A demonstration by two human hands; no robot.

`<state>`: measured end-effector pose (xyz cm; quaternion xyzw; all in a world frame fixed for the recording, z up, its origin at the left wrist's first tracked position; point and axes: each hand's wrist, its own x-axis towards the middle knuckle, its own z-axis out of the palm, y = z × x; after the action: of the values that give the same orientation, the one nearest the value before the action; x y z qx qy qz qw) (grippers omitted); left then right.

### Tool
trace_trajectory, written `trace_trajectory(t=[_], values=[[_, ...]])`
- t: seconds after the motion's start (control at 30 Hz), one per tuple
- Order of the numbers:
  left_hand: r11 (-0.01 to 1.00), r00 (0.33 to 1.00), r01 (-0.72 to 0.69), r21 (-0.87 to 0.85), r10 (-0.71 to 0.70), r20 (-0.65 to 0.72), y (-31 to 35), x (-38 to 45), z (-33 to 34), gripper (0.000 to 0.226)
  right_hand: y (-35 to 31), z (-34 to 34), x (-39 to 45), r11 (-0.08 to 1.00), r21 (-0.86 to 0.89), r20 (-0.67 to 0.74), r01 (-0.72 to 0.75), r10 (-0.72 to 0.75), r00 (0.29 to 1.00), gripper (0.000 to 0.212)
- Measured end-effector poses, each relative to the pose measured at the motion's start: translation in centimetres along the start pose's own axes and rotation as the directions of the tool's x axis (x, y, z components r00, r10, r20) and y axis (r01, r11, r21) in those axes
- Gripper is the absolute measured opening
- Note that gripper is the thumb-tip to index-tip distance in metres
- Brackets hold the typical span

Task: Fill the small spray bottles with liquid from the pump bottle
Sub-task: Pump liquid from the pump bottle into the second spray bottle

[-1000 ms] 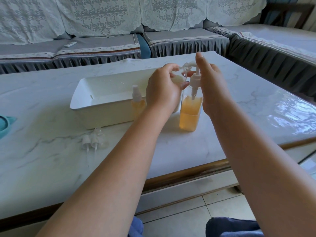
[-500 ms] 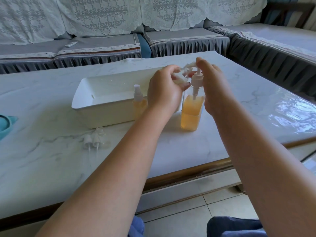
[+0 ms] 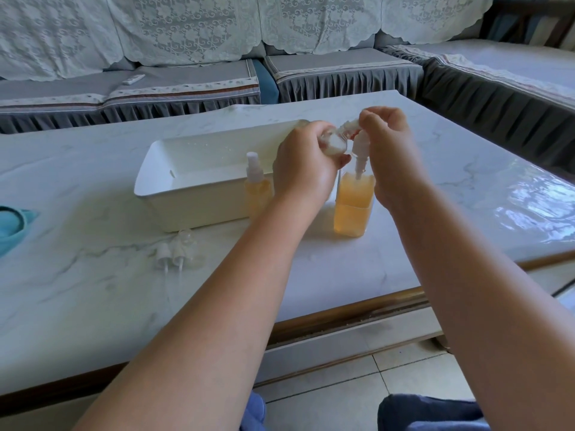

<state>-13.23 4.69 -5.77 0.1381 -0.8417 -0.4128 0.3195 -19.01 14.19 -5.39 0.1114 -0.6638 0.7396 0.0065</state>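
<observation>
- Right hand [image 3: 392, 150] now curls knuckles-down over the pump head [image 3: 361, 143]; earlier its index finger stood raised.
- Left hand [image 3: 306, 163] grips a small clear spray bottle [image 3: 334, 143], tilted, mouth at the nozzle, above the amber pump bottle [image 3: 354, 203] standing on the marble table [image 3: 466, 213].
- Risk: mouth slips off nozzle, liquid spills on table.
- Filled spray bottle [image 3: 256, 188] stands before the white tray [image 3: 174, 181]; loose spray caps [image 3: 175, 253] nearby.
</observation>
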Motion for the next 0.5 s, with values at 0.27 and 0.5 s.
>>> trace_trajectory(t=[0.27,0.5], values=[[1.0,1.0,-0.003,-0.017,0.003,-0.014,0.1,0.39,0.06,0.045,-0.33,-0.28,0.18,0.998,0.069,0.057,-0.008,0.004,0.998,0.025],[1.0,1.0,-0.009,-0.027,0.009,-0.017,0.38,0.28,-0.08,0.045,-0.7,-0.15,-0.46,0.995,0.094,0.079,-0.034,0.027,0.996,0.035]])
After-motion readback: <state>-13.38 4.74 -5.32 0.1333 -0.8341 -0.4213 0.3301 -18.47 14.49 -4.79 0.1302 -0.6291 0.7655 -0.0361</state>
